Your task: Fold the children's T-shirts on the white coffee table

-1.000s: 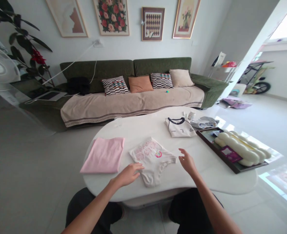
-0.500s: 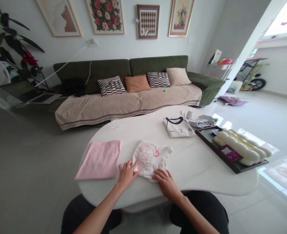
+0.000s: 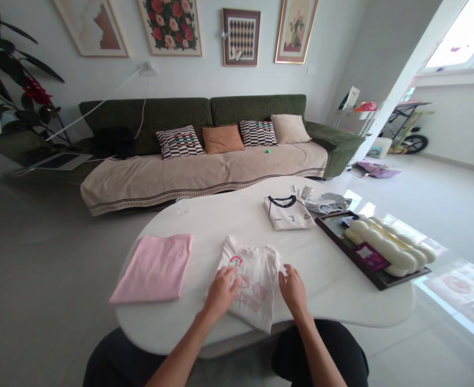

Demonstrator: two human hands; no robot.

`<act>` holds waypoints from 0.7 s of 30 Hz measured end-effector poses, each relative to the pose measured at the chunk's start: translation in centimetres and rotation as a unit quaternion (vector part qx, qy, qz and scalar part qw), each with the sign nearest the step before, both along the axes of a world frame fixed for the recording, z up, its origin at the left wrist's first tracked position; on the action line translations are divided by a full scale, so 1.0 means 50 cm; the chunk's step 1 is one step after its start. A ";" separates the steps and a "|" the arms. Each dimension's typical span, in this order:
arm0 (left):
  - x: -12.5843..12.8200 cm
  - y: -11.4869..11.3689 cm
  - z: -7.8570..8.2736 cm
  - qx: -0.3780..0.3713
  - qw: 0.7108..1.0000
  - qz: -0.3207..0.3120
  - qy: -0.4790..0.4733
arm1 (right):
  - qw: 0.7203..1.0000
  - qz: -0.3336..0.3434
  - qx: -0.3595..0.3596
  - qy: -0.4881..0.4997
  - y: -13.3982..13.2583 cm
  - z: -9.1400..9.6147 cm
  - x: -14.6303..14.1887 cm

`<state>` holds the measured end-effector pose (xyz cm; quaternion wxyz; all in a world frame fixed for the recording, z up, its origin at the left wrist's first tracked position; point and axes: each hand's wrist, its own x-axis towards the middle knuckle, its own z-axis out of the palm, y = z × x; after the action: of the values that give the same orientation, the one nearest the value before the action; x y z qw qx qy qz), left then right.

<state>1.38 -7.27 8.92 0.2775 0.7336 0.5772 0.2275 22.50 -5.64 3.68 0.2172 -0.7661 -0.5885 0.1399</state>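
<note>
A folded white T-shirt [image 3: 255, 269] with a rainbow patch and pink print lies in front of me, collar pointing away, its lower corner reaching the table's near edge. Over its left side rests my left hand [image 3: 223, 290], fingers stretched out and gripping nothing. Just off the shirt's right edge is my right hand [image 3: 293, 289], open, with the fingers apart and slightly bent. To the left lies a flat folded pink cloth [image 3: 154, 269]. Farther back sits a folded white shirt with a dark collar [image 3: 288, 213].
The white table [image 3: 216, 215] has a rounded edge. On its right stands a dark tray [image 3: 347, 252] holding a cream puffy object [image 3: 386, 244] and a purple card [image 3: 372, 256]. A crumpled plastic bag [image 3: 328, 203] lies behind it. Beyond the table is a green sofa [image 3: 257, 105].
The white T-shirt has turned so its collar points away instead of to the right. My right hand has moved off its near side to beside its right edge. The view has shifted slightly.
</note>
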 end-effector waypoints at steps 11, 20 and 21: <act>-0.103 0.020 -0.088 -0.217 0.953 0.128 -0.169 | 0.937 -0.057 -0.145 0.313 -0.064 -0.005 -0.076; -0.075 0.015 -0.038 -0.428 0.776 0.047 -0.461 | 0.786 -0.049 -0.168 0.593 -0.061 0.055 -0.014; -0.064 0.015 -0.039 -0.423 0.778 0.048 -0.462 | 0.773 -0.052 -0.184 0.605 -0.059 0.060 -0.009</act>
<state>-1.81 -6.53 7.00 0.7822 0.3206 0.4517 0.2853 22.05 -8.60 6.67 0.3903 -0.5785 -0.2577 0.6682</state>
